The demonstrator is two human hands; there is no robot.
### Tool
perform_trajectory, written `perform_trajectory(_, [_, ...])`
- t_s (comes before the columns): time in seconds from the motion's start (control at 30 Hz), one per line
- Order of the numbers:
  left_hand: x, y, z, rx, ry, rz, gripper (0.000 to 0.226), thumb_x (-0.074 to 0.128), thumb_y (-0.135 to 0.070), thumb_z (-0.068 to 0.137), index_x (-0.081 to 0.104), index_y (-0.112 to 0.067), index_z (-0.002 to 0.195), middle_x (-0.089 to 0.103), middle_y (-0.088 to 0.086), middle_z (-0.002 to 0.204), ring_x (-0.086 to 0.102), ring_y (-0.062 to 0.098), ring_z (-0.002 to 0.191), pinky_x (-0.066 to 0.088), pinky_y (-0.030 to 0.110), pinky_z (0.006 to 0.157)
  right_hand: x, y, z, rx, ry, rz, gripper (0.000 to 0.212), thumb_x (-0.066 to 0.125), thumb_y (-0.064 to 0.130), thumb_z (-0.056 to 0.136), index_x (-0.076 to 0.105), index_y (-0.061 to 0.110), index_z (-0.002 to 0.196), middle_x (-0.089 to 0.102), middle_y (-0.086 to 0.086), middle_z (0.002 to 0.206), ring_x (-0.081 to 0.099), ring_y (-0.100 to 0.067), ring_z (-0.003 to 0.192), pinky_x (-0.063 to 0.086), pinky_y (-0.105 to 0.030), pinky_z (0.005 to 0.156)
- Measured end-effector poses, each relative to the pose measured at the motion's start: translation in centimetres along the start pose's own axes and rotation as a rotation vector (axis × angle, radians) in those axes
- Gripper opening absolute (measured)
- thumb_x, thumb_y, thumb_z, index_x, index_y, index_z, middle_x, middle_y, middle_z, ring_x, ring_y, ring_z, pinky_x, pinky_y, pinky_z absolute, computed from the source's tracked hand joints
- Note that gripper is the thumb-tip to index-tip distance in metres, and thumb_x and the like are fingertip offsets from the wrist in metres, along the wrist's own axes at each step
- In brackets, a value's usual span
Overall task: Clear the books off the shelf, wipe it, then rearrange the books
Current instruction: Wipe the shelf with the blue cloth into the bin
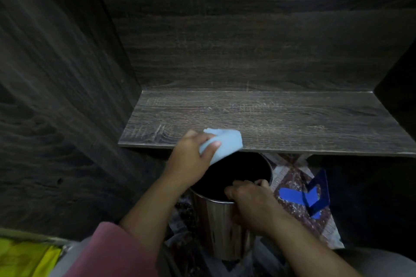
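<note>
The dark wood-grain shelf holds no books, and faint dusty streaks mark its surface. My left hand grips a light blue cloth at the shelf's front edge, left of centre, with the cloth hanging partly over the edge. Just under that edge stands a shiny metal bin with a dark inside. My right hand grips the bin's near rim. No books are in view.
Dark wooden walls close the shelf on the left, back and right. A patterned rug lies below, with a blue object on it. Yellow fabric shows at the bottom left.
</note>
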State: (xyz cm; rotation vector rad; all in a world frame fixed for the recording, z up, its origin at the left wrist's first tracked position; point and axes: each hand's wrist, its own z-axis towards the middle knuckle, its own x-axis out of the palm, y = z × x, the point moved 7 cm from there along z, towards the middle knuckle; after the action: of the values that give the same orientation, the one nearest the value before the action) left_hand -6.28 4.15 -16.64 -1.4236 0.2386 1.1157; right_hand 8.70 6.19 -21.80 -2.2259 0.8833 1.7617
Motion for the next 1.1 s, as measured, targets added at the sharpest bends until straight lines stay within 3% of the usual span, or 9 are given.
perform_trajectory(0.07, [-2.6, 0.5, 1.2, -0.027, -0.182, 0.032, 0.029, 0.058, -0.034, 0.092, 0.071, -0.016, 0.111, 0.057, 0.009, 0.099, 0.058, 0.023, 0.088, 0.034, 0.018, 0.079, 0.2, 0.0, 0.3, 0.006, -0.004, 0.004, 0.033, 0.057, 0.013, 0.082, 0.056, 0.026, 0.112, 0.052, 0.005, 0.115, 0.049, -0.02, 0.116, 0.027, -0.042, 0.098])
perform_trajectory(0.17, [-7.9, 3.5, 2.3, -0.238, -0.526, 0.191, 0.031, 0.057, -0.028, 0.095, 0.066, -0.014, 0.121, 0.053, 0.019, 0.112, 0.055, 0.035, 0.097, 0.038, 0.031, 0.089, 0.4, -0.1, 0.6, 0.018, -0.007, 0.007, 0.036, 0.057, 0.011, 0.082, 0.056, 0.026, 0.115, 0.052, 0.005, 0.116, 0.049, -0.019, 0.116, 0.027, -0.042, 0.098])
perform_trajectory(0.23, [-10.1, 5.5, 2.0, -0.348, -0.666, 0.311, 0.033, 0.054, -0.027, 0.096, 0.062, -0.017, 0.127, 0.047, 0.019, 0.12, 0.051, 0.038, 0.101, 0.041, 0.039, 0.089, 0.6, -0.2, 0.8, 0.024, -0.012, 0.01, 0.036, 0.057, 0.011, 0.081, 0.057, 0.027, 0.113, 0.052, 0.006, 0.114, 0.049, -0.018, 0.115, 0.027, -0.04, 0.097])
perform_trajectory(0.43, [-8.5, 10.4, 3.5, -0.527, -0.405, 0.626, 0.037, 0.048, -0.018, 0.097, 0.05, -0.017, 0.134, 0.042, 0.019, 0.129, 0.046, 0.041, 0.106, 0.035, 0.042, 0.066, 0.5, -0.3, 0.7, 0.034, -0.043, 0.043, 0.029, 0.057, 0.014, 0.081, 0.057, 0.027, 0.107, 0.053, 0.008, 0.111, 0.049, -0.018, 0.115, 0.029, -0.039, 0.096])
perform_trajectory(0.6, [-7.4, 10.7, 4.5, -0.601, -0.262, 0.643, 0.047, 0.038, -0.035, 0.101, 0.045, -0.002, 0.134, 0.046, 0.026, 0.129, 0.049, 0.045, 0.112, 0.044, 0.047, 0.081, 0.6, -0.1, 0.6, 0.018, -0.034, 0.046, 0.027, 0.057, 0.015, 0.081, 0.057, 0.027, 0.105, 0.053, 0.008, 0.11, 0.05, -0.017, 0.114, 0.028, -0.037, 0.095])
perform_trajectory(0.8, [0.3, 2.2, 4.3, -0.286, -0.127, 0.586, 0.041, 0.038, -0.037, 0.1, 0.048, -0.014, 0.132, 0.05, 0.019, 0.13, 0.062, 0.037, 0.097, 0.047, 0.039, 0.077, 0.6, -1.4, -0.3, 0.021, -0.008, 0.095, 0.019, 0.06, 0.022, 0.079, 0.051, 0.031, 0.094, 0.044, 0.011, 0.096, 0.049, -0.017, 0.113, 0.029, -0.037, 0.093])
perform_trajectory(0.9, [4.5, -2.2, 3.7, -0.042, -0.047, 0.367, 0.042, 0.043, -0.037, 0.097, 0.056, -0.015, 0.13, 0.057, 0.015, 0.121, 0.061, 0.036, 0.095, 0.046, 0.038, 0.075, 0.6, -2.0, -0.7, 0.041, -0.003, 0.091, 0.022, 0.061, 0.022, 0.078, 0.055, 0.028, 0.099, 0.051, 0.008, 0.105, 0.049, -0.018, 0.114, 0.028, -0.036, 0.09])
perform_trajectory(1.0, [6.0, -3.7, 3.6, 0.065, 0.011, 0.046, 0.046, 0.044, -0.042, 0.09, 0.064, -0.016, 0.124, 0.065, 0.009, 0.112, 0.062, 0.028, 0.096, 0.043, 0.027, 0.077, 0.5, -3.0, -1.1, 0.056, -0.006, 0.078, 0.022, 0.061, 0.022, 0.078, 0.055, 0.028, 0.099, 0.052, 0.005, 0.108, 0.048, -0.02, 0.115, 0.029, -0.037, 0.088])
perform_trajectory(1.1, [5.1, -4.2, 4.2, 0.161, -0.064, -0.05, 0.042, 0.051, -0.039, 0.091, 0.066, -0.015, 0.121, 0.065, 0.009, 0.109, 0.063, 0.026, 0.095, 0.043, 0.023, 0.078, 0.1, -4.2, -1.6, 0.072, -0.019, 0.075, 0.023, 0.061, 0.023, 0.08, 0.055, 0.027, 0.101, 0.052, 0.005, 0.11, 0.049, -0.019, 0.116, 0.031, -0.037, 0.091])
